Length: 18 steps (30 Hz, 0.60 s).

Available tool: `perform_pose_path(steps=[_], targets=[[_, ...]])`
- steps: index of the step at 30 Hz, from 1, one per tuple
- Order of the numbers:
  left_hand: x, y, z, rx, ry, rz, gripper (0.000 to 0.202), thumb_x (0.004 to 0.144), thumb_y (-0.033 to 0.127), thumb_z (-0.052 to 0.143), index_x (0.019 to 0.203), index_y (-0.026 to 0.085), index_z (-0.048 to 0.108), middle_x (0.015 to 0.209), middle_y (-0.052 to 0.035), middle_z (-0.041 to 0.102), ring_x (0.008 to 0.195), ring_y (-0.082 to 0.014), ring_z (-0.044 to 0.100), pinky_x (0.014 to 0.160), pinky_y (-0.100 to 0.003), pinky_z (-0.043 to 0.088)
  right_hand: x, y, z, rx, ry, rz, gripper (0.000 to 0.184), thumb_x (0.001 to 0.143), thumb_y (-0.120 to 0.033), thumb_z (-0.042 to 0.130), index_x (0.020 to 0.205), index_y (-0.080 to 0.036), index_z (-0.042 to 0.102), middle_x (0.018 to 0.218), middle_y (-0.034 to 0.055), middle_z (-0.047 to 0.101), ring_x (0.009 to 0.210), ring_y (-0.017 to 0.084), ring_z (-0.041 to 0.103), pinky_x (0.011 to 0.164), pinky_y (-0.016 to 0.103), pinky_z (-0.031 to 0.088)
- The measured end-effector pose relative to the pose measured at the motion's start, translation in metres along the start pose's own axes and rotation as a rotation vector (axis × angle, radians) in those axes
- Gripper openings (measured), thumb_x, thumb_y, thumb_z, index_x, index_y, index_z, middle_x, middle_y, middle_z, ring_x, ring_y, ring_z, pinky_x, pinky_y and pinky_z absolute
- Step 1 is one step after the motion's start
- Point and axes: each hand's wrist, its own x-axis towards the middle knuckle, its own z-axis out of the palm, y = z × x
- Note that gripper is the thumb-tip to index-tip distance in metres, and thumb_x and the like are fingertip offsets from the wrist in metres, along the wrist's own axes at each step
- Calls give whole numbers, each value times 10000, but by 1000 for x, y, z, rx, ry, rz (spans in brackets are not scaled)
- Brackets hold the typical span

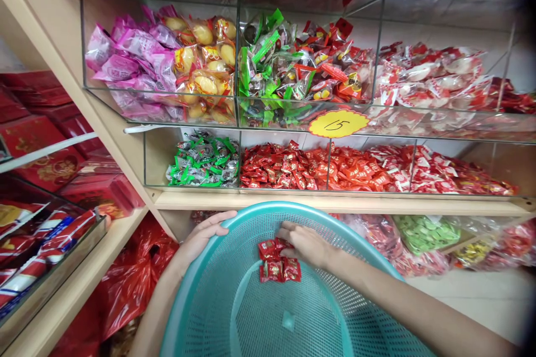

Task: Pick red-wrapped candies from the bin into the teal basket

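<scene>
A large teal plastic basket (pixel 288 321) with mesh walls tilts below the candy shelves. My left hand (pixel 205 240) is closed over its left rim, fingertips bent to the inside. Inside, near the far wall, several small red-wrapped candies (pixel 272 270) with gold print sit in a tight cluster. My right hand (pixel 307 242) reaches in from the right, its curled fingers against the upper candies and partly covering them. Whether the lower candies rest on the mesh or hang from the fingers is hard to see. Similar red candies (pixel 272 167) fill a shelf bin just above.
Clear bins above hold purple packets (pixel 129 61), green-and-red wrapped sweets (pixel 268 61) and white-and-red ones (pixel 435 78). A yellow price tag (pixel 338 123) reads 15. Bagged candies (pixel 427 232) lie under the lower shelf. Left stand a red plastic bag (pixel 136 273) and a wooden shelf edge (pixel 62 295).
</scene>
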Motion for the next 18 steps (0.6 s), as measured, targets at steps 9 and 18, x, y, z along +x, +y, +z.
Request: perform_pose_path(steps=[9,18], targets=[[2,0,-1,9,3,-1,460,622,141,658,1077,205,664,922,-3,745,724,-147,638,672,-242,463,-8,8,-5,52,56,-9,251,871,-323,526,1079,-187,564,1079,86,585,912,208,603,728,301,458],[3,-1,-2,37,5,15,502,613,170,659,1114,202,652,948,-27,745,765,-182,658,707,-276,473,-32,-5,-1,-58,-137,-4,252,796,-427,623,841,-179,633,889,64,669,848,218,635,694,290,440]])
